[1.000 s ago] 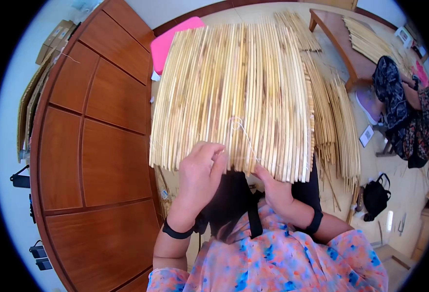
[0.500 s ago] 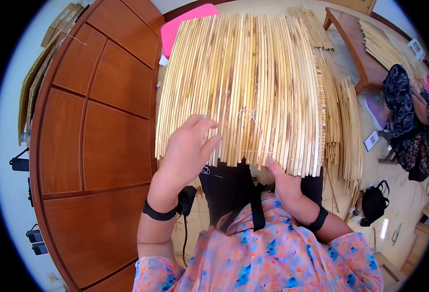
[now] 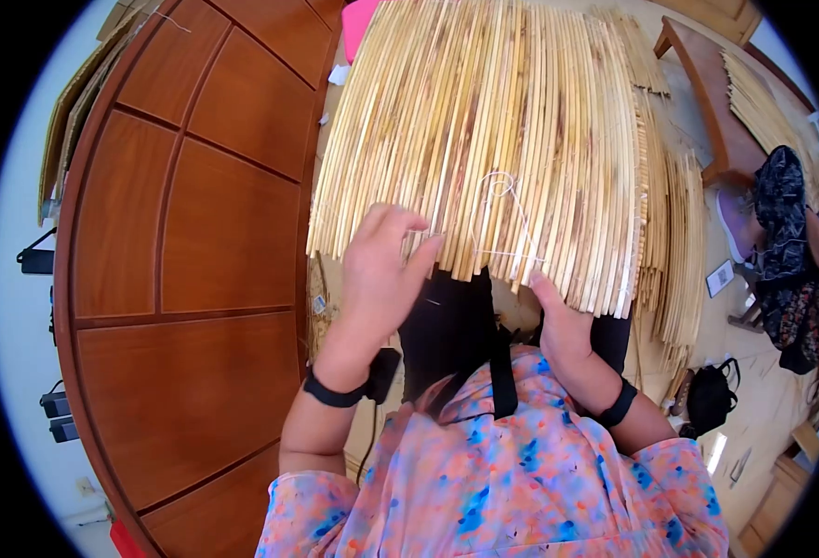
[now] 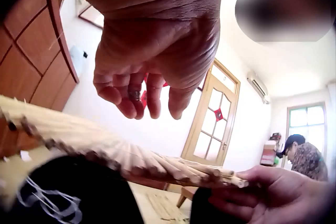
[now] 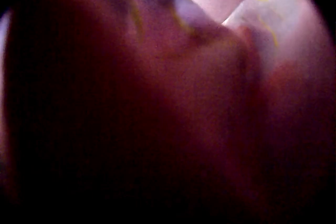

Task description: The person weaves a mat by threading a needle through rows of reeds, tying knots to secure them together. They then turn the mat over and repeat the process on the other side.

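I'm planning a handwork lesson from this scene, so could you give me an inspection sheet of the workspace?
Surface: dark-trousered legs beneath the work.
Job's things: mat of pale stalks; white thread looped on top.
Clutter: loose stalks and black bag on the floor, right.
Hands: left hand above the mat, fingers loosely bent; right hand grips the near edge.
Cables: thin black cable below left wristband.
Surroundings: wooden cabinet left; bench, another person right.

The shirt is pink with blue and orange blotches; 2 wristbands are black.
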Available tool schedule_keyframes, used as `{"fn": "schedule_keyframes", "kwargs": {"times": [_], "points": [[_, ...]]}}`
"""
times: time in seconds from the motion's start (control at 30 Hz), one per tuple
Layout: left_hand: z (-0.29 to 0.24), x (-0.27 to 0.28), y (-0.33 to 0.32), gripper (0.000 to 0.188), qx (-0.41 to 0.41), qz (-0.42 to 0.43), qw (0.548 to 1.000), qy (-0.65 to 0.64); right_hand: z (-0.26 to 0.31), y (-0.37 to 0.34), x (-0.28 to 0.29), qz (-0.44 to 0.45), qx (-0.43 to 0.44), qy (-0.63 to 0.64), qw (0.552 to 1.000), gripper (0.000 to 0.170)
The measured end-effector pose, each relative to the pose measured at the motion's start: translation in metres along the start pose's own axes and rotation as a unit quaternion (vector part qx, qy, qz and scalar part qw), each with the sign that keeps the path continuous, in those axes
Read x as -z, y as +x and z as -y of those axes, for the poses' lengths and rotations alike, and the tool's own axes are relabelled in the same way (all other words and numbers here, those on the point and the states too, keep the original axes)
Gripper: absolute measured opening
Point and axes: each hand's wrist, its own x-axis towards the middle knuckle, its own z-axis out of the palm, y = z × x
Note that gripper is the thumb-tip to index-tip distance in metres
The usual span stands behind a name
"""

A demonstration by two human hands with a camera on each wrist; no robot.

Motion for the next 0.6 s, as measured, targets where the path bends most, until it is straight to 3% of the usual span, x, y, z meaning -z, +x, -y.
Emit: {"fn": "schedule_keyframes", "kwargs": {"times": [0.1, 0.2, 0.33, 0.53, 0.6], "points": [[0.014, 0.020, -0.035, 0.020, -0.049, 0.108, 0.992, 0.046, -0.002, 0.001, 0.001, -0.001, 0.018, 0.005, 1.000, 0.039], [0.024, 0.004, -0.068, 0.019, -0.079, 0.136, 0.977, 0.145, -0.003, 0.000, -0.001, 0.001, 0.028, 0.028, 0.999, 0.040], [0.046, -0.012, -0.083, 0.014, -0.112, 0.106, 0.971, 0.183, -0.005, 0.000, 0.001, 0.008, 0.020, 0.021, 1.000, 0.041], [0.040, 0.034, -0.093, 0.007, -0.051, 0.124, 0.989, 0.057, -0.005, -0.002, 0.000, 0.001, -0.002, 0.031, 1.000, 0.044], [0.038, 0.058, -0.096, 0.004, 0.077, 0.115, 0.990, -0.037, -0.005, -0.003, 0.000, 0.005, -0.006, 0.033, 0.999, 0.045]]}}
